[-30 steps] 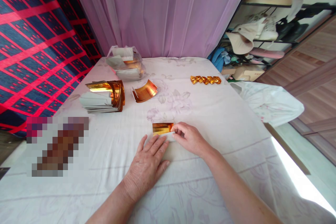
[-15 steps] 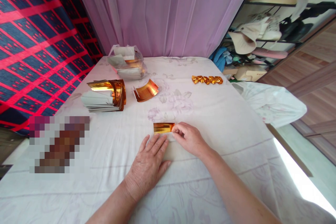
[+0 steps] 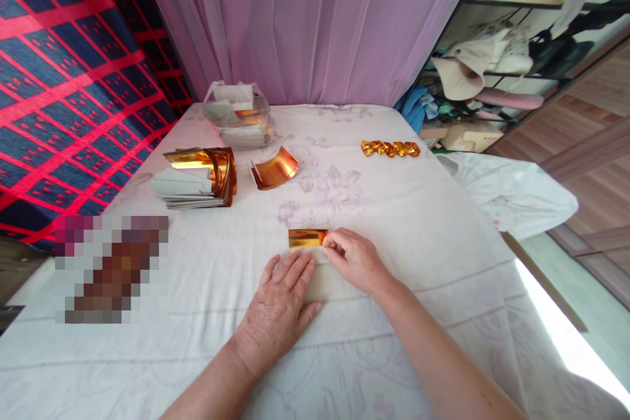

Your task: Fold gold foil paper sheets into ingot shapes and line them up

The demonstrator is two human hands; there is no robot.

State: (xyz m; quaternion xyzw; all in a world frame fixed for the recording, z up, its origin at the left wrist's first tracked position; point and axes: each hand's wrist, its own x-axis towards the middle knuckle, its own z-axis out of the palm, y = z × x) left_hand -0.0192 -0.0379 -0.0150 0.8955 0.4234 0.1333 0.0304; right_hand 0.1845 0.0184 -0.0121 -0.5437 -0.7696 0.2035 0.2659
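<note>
A gold foil paper (image 3: 306,238) lies partly folded on the white flowered sheet (image 3: 418,223) in front of me. My left hand (image 3: 278,305) lies flat, fingers spread, pressing on the paper's near white part. My right hand (image 3: 355,258) pinches the paper's right edge with its fingertips, beside the gold strip.
A stack of gold and white papers (image 3: 194,178) sits at the left, a curled gold sheet (image 3: 273,169) beside it. A clear bag of papers (image 3: 239,114) stands at the back. Several folded gold pieces (image 3: 390,148) lie in a row at the back right. A white plastic bag (image 3: 512,191) hangs off the right edge.
Nothing has visibly changed with the hands or paper; the view has only shifted slightly.
</note>
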